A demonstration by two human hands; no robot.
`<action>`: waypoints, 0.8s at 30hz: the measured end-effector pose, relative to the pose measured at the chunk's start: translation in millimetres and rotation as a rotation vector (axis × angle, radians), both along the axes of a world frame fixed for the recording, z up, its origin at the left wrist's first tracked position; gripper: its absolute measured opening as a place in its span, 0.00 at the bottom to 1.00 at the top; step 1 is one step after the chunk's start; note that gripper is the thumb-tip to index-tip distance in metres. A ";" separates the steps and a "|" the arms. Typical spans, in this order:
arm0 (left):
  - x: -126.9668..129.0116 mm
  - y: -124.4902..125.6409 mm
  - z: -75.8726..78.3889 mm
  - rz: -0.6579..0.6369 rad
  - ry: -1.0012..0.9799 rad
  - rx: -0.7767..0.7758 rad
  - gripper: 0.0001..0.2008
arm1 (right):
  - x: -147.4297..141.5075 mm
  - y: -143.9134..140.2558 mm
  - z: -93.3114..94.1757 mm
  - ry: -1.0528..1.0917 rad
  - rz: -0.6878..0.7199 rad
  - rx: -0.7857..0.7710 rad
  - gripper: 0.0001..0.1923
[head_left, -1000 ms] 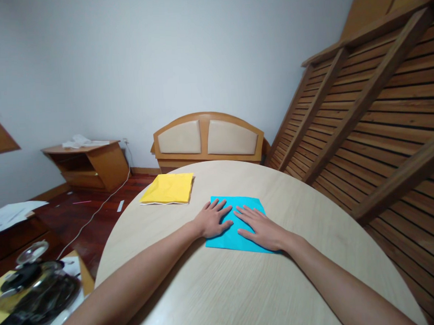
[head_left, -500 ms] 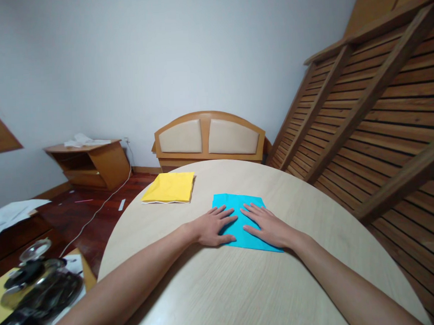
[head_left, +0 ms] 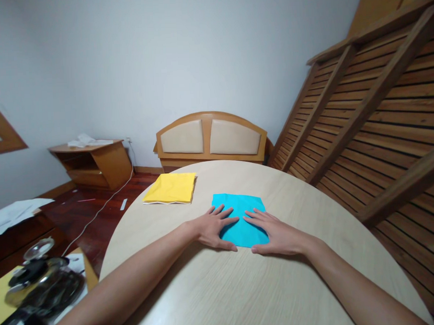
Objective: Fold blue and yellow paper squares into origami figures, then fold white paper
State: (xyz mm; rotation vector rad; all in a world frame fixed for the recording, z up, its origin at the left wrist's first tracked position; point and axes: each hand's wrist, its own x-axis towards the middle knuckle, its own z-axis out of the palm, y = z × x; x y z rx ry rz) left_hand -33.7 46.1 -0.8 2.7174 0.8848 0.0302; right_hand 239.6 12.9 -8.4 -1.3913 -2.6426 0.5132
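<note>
Resting palm down on the blue sheet (head_left: 244,232), just below and right of frame center: left hand (head_left: 212,230) over its left edge, right hand (head_left: 279,234) over its right, both grips wide, fingers fanned, thumbs near the sheet's lower edge. Sheet lies creased on the round table (head_left: 230,291); yellow paper (head_left: 171,188) sits well apart, left of center.

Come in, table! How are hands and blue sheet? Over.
Left hand, right hand: open, on blue sheet. Sheet faintly creased, on table. Yellow packet apart, out of the way.
</note>
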 end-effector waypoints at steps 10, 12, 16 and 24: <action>1.2 10.1 -7.6 -0.026 0.007 0.013 0.49 | -0.1 4.8 -2.4 0.013 -0.010 -0.027 0.53; 0.5 8.4 -6.9 -0.019 0.005 0.019 0.48 | -0.6 5.2 -2.7 0.014 -0.011 -0.029 0.53; -0.9 3.3 -0.5 -0.006 0.019 0.036 0.47 | 0.2 5.9 -3.0 0.012 -0.009 -0.037 0.53; -1.4 -4.9 14.6 -0.028 0.044 0.077 0.39 | 0.9 13.8 -0.3 -0.013 0.009 -0.066 0.56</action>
